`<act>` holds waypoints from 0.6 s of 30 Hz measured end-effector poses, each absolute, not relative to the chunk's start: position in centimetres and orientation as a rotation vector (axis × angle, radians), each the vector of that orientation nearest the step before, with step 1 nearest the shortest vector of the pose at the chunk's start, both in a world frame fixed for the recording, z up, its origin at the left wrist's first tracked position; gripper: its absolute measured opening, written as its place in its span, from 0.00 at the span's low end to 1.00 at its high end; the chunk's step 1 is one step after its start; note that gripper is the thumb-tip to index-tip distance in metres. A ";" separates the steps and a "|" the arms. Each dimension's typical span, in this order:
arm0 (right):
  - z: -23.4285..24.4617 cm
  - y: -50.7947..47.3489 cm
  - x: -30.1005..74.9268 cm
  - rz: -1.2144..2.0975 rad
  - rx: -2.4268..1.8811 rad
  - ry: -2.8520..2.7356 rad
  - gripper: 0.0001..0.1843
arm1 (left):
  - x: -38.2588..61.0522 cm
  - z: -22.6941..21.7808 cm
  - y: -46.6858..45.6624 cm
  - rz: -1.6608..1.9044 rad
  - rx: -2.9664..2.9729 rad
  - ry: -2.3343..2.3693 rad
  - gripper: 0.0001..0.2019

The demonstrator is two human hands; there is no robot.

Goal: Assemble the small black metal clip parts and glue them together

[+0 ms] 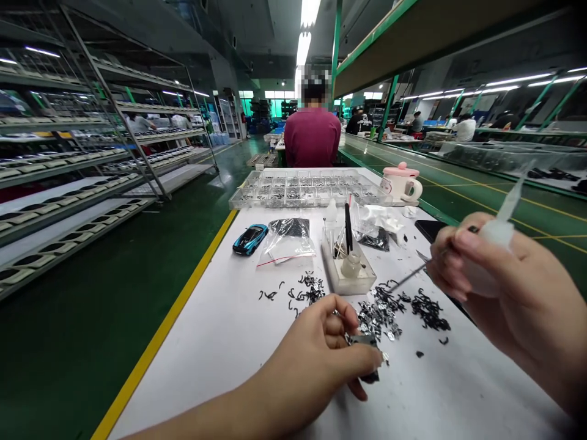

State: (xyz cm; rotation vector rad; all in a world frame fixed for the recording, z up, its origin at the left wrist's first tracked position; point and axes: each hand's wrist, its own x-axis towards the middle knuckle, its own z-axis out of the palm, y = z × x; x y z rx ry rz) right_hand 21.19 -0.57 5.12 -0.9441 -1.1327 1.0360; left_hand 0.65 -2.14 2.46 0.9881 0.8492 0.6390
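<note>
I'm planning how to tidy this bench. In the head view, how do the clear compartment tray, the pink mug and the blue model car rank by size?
Largest: the clear compartment tray. Then the pink mug and the blue model car, which look alike in size; the car lies nearer the camera, so I won't rank them.

A hand could pass along the left edge of the white workbench (202, 360), up past the model car (250, 239) to the compartment tray (307, 189) at the far edge. Toward the right, the clear plastic holder (348, 275) and the scattered black metal pieces (385, 311) stand in the way, lying between the left hand (312, 348) and the right hand (495, 275).
</note>
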 end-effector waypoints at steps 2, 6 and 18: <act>4.5 -0.9 21.2 1.167 -0.969 -1.115 0.14 | 0.6 2.4 -2.1 0.643 0.986 0.850 0.15; 3.5 -0.8 21.1 1.274 -0.989 -1.103 0.15 | 0.7 2.3 -1.9 0.646 0.996 0.859 0.15; 3.6 -0.9 21.1 1.286 -1.007 -1.102 0.17 | 0.8 2.6 -2.0 0.646 0.971 0.848 0.15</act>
